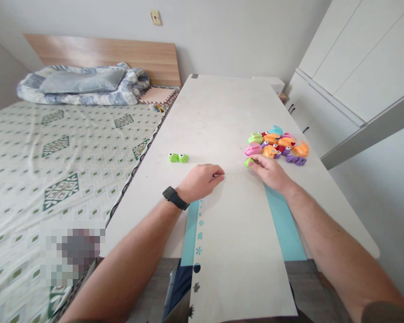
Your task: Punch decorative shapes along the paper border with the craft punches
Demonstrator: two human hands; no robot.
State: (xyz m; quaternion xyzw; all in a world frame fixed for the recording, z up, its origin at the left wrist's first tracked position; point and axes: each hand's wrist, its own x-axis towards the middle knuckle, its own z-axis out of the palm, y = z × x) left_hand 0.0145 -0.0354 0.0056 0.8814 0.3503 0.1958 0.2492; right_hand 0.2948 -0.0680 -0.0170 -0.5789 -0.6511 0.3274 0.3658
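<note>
A long white sheet of paper (239, 251) lies over a light blue sheet (284, 224) and hangs past the table's near edge. Small punched shapes, such as flowers and a leaf, run down its left side. At the paper's far edge my left hand (204, 181) is closed, thumb and fingers pinching the paper. My right hand (271, 170) grips a small green craft punch (248, 162) just beyond the paper's far right corner; the fingers partly cover it. Close behind that hand is a pile of colourful craft punches (271, 140). A green frog-eyed craft punch (178, 157) sits farther left.
The white table (218, 107) reaches to the wall. Left of it stands a bed (87, 148) with a folded quilt (84, 83). A white cabinet (357, 58) rises on the right. A purple punch (296, 159) lies at the pile's near right.
</note>
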